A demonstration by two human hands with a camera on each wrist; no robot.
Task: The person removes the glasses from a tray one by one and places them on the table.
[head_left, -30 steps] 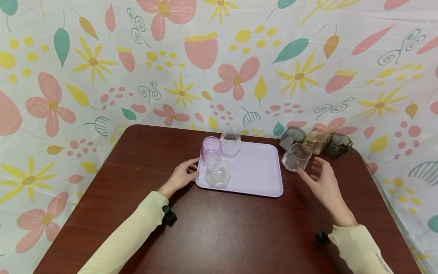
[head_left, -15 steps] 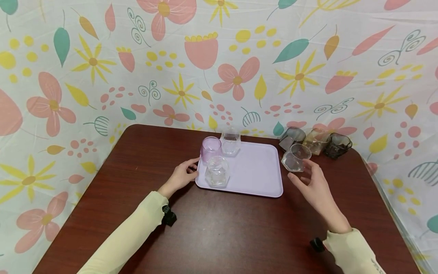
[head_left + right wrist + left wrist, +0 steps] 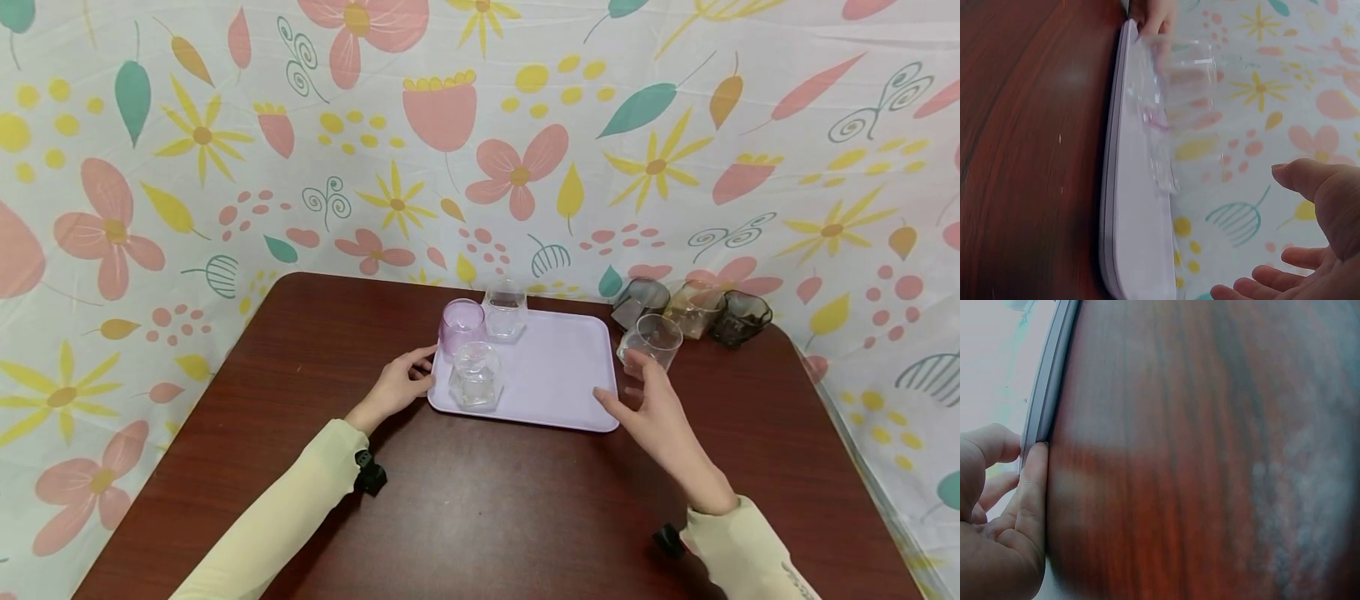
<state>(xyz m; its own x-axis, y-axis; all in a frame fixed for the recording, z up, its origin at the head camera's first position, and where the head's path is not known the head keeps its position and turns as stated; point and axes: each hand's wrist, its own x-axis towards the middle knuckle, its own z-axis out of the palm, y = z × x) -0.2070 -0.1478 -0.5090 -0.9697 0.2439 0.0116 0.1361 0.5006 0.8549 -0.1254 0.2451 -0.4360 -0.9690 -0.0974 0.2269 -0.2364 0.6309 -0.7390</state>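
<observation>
At the left edge of a lilac tray [image 3: 555, 367], my left hand [image 3: 396, 385] holds the rim; the left wrist view has fingertips [image 3: 1036, 456] against both sides of the tray edge. On the tray's left part stand a pink-purple glass [image 3: 461, 327], a clear glass [image 3: 506, 312] behind and another clear glass [image 3: 477, 379] with a hexagonal base in front. My right hand [image 3: 663, 425] hovers by the tray's front right corner, fingers spread and holding nothing. Just beyond its fingertips is a tilted-looking clear glass [image 3: 660, 335], partly hidden by the hand.
Behind that clear glass, at the table's back right corner, stand a grey glass [image 3: 641, 302], an amber glass [image 3: 693, 308] and a dark smoky glass [image 3: 741, 318]. A flower-patterned cloth [image 3: 517, 100] hangs along the back of the brown table [image 3: 465, 508].
My right hand has moved left, from beside the clear glass on the right to the tray's front right corner. The left hand, tray and glasses have stayed in place.
</observation>
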